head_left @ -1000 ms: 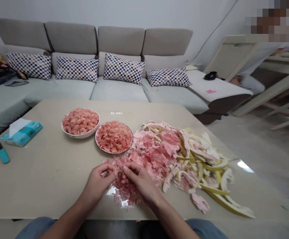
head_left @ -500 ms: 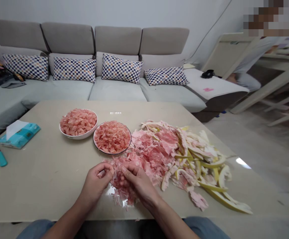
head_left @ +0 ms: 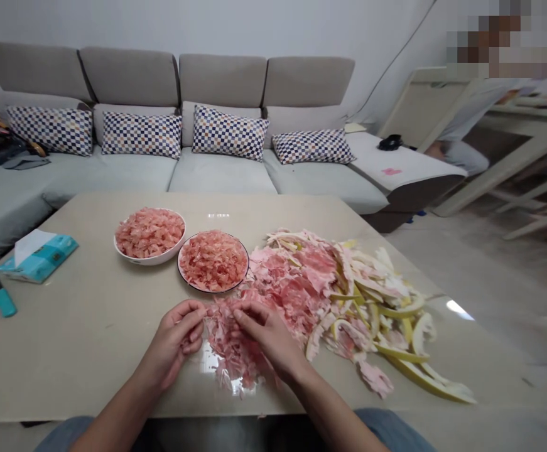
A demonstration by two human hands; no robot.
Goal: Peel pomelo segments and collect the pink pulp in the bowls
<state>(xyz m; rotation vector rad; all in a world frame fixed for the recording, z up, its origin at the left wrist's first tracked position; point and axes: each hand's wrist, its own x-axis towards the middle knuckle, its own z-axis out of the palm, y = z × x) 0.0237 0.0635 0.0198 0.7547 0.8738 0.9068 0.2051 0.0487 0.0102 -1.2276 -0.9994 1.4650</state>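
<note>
My left hand (head_left: 176,336) is closed in a pinch, thumb against forefinger, just left of a heap of pink pomelo membranes (head_left: 296,285). My right hand (head_left: 269,339) is pinched too, above the near part of the heap. A small gap separates the two sets of fingertips; whatever they grip is too small to make out. Beyond my hands stands a dark-rimmed dish (head_left: 213,260) piled with pink pomelo flesh. Behind it to the left, a white bowl (head_left: 160,256) is heaped with more flesh. Yellow-green pomelo rinds (head_left: 400,358) lie on the right.
At the table's (head_left: 89,351) left are a blue tissue pack (head_left: 42,257) and a knife (head_left: 2,296) with a turquoise handle. Beyond the table runs a grey sofa (head_left: 221,169) with checked cushions. Another person (head_left: 471,125) sits at the far right by a second table.
My hands have moved apart; the left has shifted slightly left, and its fingertips are now clear of the right hand's. The bowls and the heap look unchanged.
</note>
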